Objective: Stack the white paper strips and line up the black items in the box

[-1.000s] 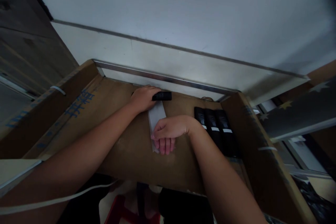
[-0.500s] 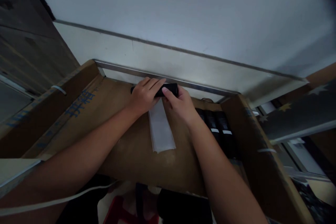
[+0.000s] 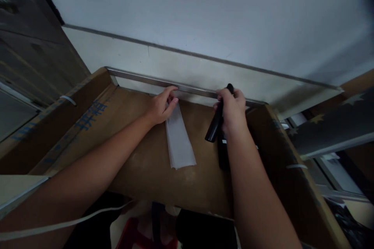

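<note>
My right hand (image 3: pixel 233 109) is wrapped round a slim black cylinder (image 3: pixel 214 125), held tilted with its lower end toward me. Beneath that hand and forearm lie black pieces with small white bands (image 3: pixel 224 155), partly covered. My left hand (image 3: pixel 163 106) is at the far end of a stack of thin white strips (image 3: pixel 180 144), with thumb and forefinger apart and the other fingers curled. Whether it touches the top strip I cannot tell. The strips lie lengthwise on the brown cardboard surface (image 3: pixel 140 155).
Cardboard side walls stand on the left (image 3: pixel 87 85) and right (image 3: pixel 289 163). A metal-edged ledge (image 3: pixel 140 78) and a white wall (image 3: pixel 204 15) bound the far side. A pale cord (image 3: pixel 73 221) crosses the lower left, and a red stool (image 3: pixel 131 235) shows below.
The black cylinder was held level in both hands over the strips' far end. My left hand has let go of it; my right hand has carried it right, above the other black pieces.
</note>
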The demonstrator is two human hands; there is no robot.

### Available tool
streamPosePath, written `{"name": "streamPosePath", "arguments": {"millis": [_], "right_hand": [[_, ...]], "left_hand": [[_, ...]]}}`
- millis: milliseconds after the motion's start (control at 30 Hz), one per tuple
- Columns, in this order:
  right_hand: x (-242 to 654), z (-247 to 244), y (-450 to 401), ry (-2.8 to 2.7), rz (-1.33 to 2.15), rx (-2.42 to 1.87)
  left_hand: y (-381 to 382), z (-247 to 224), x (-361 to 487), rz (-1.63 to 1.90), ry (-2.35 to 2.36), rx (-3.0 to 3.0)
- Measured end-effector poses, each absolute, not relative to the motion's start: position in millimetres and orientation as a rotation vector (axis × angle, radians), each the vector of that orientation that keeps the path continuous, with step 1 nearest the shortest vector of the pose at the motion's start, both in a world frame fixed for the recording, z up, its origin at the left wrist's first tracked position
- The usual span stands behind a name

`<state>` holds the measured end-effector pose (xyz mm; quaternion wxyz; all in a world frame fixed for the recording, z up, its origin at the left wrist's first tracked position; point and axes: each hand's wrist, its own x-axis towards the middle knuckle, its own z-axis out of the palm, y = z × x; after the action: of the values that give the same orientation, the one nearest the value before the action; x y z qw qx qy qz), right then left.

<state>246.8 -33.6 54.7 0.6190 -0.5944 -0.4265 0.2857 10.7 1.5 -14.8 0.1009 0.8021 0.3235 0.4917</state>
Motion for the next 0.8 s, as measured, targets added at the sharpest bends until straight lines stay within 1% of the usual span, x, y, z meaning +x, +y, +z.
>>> {"name": "streamPosePath", "arguments": {"millis": [133,200,267,400,533,800], "right_hand": [[236.1,51.3,-42.7,-1.465,0.414,-1.777],[232.0,48.6,-45.9,-1.788,0.453,-1.947],[228.3,46.3,-47.6,-1.996,0.510,-2.087],[227.0,46.6,-48.1,-2.102,0.409,-2.285],[237.0,47.1,-46.4,-2.168,0.360,-2.394],[255.9,42.0,-41.6,-2.328,0.230,-2.352]], "left_hand": [[1.9,-15.5,12.0,1.415,0.990,2.354],[1.8,-15.1,12.6,1.408,1.008,2.343],[2.1,-15.0,13.1,1.392,1.022,2.339],[3.6,-16.2,13.7,1.370,1.042,2.337],[5.0,-18.1,13.7,1.343,1.050,2.321],[6.6,-19.2,13.5,1.329,1.060,2.341]]}}
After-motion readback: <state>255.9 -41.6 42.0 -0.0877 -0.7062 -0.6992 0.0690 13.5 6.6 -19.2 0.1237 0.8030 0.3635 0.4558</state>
